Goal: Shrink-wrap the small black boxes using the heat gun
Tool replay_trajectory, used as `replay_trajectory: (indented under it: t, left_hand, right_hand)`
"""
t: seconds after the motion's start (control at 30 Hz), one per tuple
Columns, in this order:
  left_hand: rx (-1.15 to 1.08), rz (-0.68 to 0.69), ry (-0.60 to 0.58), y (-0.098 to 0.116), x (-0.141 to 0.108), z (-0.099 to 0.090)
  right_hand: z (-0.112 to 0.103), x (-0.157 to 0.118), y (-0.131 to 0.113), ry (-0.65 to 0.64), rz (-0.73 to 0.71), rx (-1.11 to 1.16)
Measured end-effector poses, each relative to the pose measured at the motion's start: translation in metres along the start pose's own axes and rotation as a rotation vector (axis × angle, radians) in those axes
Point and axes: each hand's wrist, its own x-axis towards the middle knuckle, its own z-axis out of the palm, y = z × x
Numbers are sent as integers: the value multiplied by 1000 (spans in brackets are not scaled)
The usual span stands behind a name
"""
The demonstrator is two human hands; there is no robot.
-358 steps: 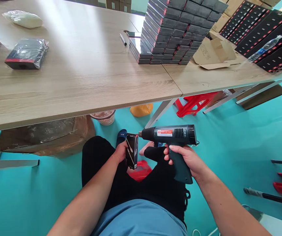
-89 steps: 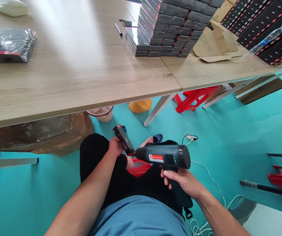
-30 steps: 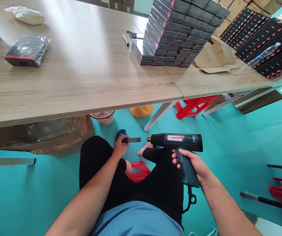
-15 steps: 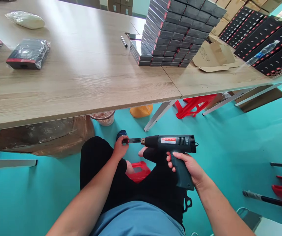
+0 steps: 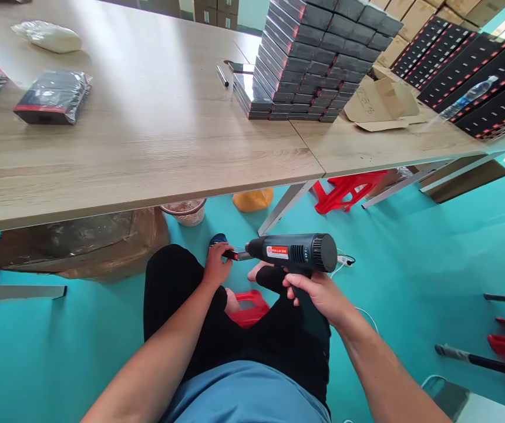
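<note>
My right hand (image 5: pixel 307 289) is wrapped round the handle of a dark heat gun (image 5: pixel 294 249) with a red and white label. The gun's nozzle points left, towards my left hand. Between the fingers of my left hand (image 5: pixel 218 263) is a small black box (image 5: pixel 235 255), seen edge-on, its right end close to the nozzle. Both hands are held above my lap, in front of the table (image 5: pixel 147 158). On the table stands a tall stack of black boxes (image 5: pixel 309 64), with a pen (image 5: pixel 222 76) beside it.
A film-wrapped black pack (image 5: pixel 53 97) and a plastic roll (image 5: pixel 47 36) lie on the table's left. Torn cardboard (image 5: pixel 380 103) and rows of black boxes are at the right. Below are a large carton (image 5: pixel 80 244), a basket (image 5: pixel 188 212) and a red stool (image 5: pixel 349 191).
My right hand has moved left with the heat gun, whose rear now turns more towards me. The small box in my left hand is tilted differently, and a white cable shows behind the gun.
</note>
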Motion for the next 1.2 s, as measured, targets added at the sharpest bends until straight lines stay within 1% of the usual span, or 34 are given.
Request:
replay_trajectory:
  t: [0.13,0.17,0.27,0.3,0.37,0.4,0.43,0.5,0.57,0.6,0.67,0.7,0.73,0.8,0.87,0.9,0.93,0.97,1.03,1.07,1.1,1.13,1.2]
  left_hand:
    - [-2,-6,7,-4,-2,-1]
    - [-3,-8,15,-5,-2,-1]
    - [-21,-11,15,-6,-2,0]
    - [-25,-13,5,-6,-1,0]
    - [-21,-20,-15,-6,-1,0]
    - [-16,-25,-20,-6,0,0]
    - [-15,-29,-19,-6,0,0]
    - [-32,-40,-10,-5,1,0]
    - [-62,-55,-10,-4,1,-1]
    - [-75,-66,-12,-3,2,-1]
    - [-95,-94,-12,-2,2,-1]
    - [-100,-107,-6,-1,2,-1]
    - [-103,-119,0,0,2,-1]
    - [-99,-130,7,1,2,-1]
    - [-91,-130,-2,2,2,-3]
    - [-91,-130,-11,2,2,-3]
    - [-90,-134,-18,2,2,-4]
    - [-90,-143,-20,2,2,-4]
    - [-92,-175,-16,1,2,-4]
    - [-98,-190,-11,1,3,-3]
    - [-107,-202,-10,1,3,-3]
    - [-118,-207,-13,1,3,-3]
    - [-136,-203,-29,2,2,-4]
  right_hand:
    - [2,3,-3,-102,21,-19]
    - [2,3,-3,-90,11,-19]
    - [3,3,-3,-2,5,-31]
    - [4,2,-3,-5,17,-31]
    - [4,2,-3,-65,26,-24]
    - [4,2,-3,-91,13,-22]
    - [4,2,-2,-89,-6,-28]
    - [1,3,0,-9,-28,-54]
    - [-1,2,2,50,-1,-62]
    - [-1,2,3,42,25,-50]
    - [1,0,5,-38,54,3]
    - [3,-1,5,-72,46,36]
    - [5,0,6,-78,27,60]
    - [5,2,7,-6,-4,66]
    - [1,4,8,111,11,29]
    - [-1,3,8,139,32,13]
    - [-4,2,9,128,55,12]
    - [-5,0,9,87,71,28]
    - [-5,-5,11,-34,68,87]
    - [-4,-6,13,-67,51,117]
    - [-4,-7,15,-59,31,142]
    - [-4,-7,17,-11,14,160]
    - [-10,-3,20,130,18,188]
